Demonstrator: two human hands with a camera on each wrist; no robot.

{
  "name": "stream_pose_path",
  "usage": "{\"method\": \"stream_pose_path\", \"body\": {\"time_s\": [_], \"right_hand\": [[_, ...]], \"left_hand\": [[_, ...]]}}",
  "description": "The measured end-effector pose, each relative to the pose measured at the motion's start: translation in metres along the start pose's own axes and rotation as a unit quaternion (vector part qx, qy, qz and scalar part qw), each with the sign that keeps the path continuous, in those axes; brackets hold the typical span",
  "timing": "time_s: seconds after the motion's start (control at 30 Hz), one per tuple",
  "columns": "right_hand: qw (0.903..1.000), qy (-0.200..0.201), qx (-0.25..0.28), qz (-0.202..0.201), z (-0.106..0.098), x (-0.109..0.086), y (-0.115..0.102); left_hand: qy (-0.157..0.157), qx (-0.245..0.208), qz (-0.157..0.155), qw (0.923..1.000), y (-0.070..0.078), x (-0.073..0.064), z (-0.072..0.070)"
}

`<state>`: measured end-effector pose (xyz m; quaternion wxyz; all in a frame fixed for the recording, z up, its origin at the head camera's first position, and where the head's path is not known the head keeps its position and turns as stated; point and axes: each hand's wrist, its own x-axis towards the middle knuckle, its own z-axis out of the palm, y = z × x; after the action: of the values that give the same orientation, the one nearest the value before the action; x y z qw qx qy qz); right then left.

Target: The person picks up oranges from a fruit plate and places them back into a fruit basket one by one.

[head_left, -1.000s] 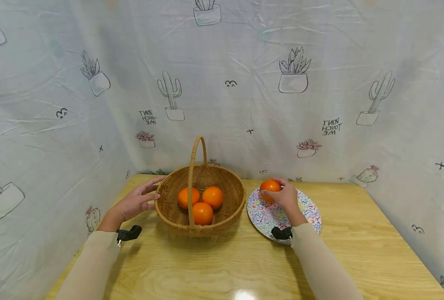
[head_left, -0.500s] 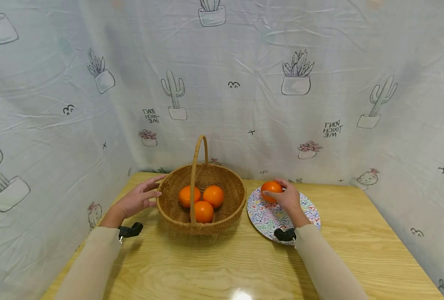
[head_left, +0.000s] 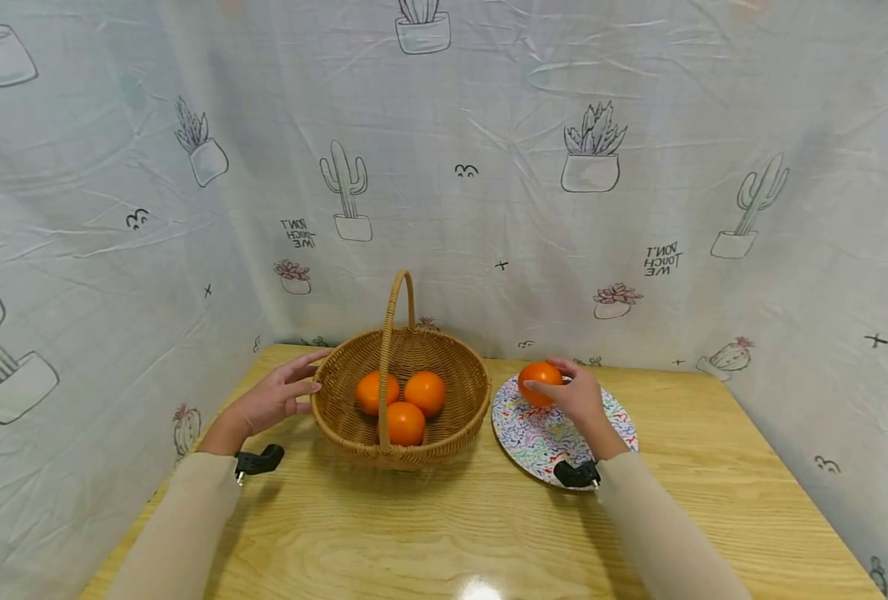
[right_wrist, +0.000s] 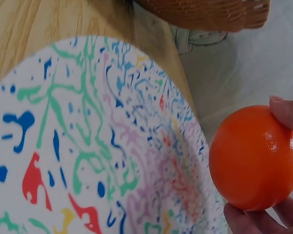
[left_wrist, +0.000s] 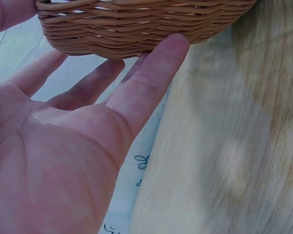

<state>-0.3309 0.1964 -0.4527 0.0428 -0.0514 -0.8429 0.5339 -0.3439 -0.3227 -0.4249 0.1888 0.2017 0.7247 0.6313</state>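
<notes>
My left hand (head_left: 275, 398) reaches the left side of the wicker basket (head_left: 444, 446), thumb close to the rim. In the left wrist view, its long fingers (left_wrist: 146, 83) stretch out against the woven side. Three oranges lie inside, two behind and a front orange (head_left: 405, 423) partly hidden by the tall handle (head_left: 386, 358). Over the far left part of a round speckled plate (head_left: 522, 433), my right hand (head_left: 581, 396) holds another orange (right_wrist: 256, 158) between thumb and fingers. The thumb (right_wrist: 288, 114) presses on top of it in the right wrist view, with fingertips below.
All of this is on a light wooden table (head_left: 414, 533). A pale curtain (head_left: 481, 217) with cactus drawings hangs close behind the table and along both sides. The plate stands just to the right of the basket.
The right wrist has shifted slightly to the right and toward me, while the fingers keep their hold on the orange. The left hand and basket stay put; the head view tilts a little.
</notes>
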Motion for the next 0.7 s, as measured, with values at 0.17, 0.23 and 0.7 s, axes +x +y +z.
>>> {"method": "stream_pose_path", "body": {"time_s": [0.17, 0.23, 0.7], "right_hand": [[0.9994, -0.011, 0.015, -0.03, -0.003, -0.006, -0.014], [0.9988, -0.013, 0.016, -0.044, -0.006, -0.007, -0.019], [0.9941, -0.037, 0.036, -0.095, -0.013, -0.021, -0.074]], "left_hand": [[-0.002, 0.002, -0.001, 1.0, -0.001, 0.001, -0.001], [-0.004, 0.004, 0.0, 1.0, -0.002, 0.001, -0.001], [-0.011, 0.002, 0.007, 0.9999, -0.002, 0.004, -0.003]]}}
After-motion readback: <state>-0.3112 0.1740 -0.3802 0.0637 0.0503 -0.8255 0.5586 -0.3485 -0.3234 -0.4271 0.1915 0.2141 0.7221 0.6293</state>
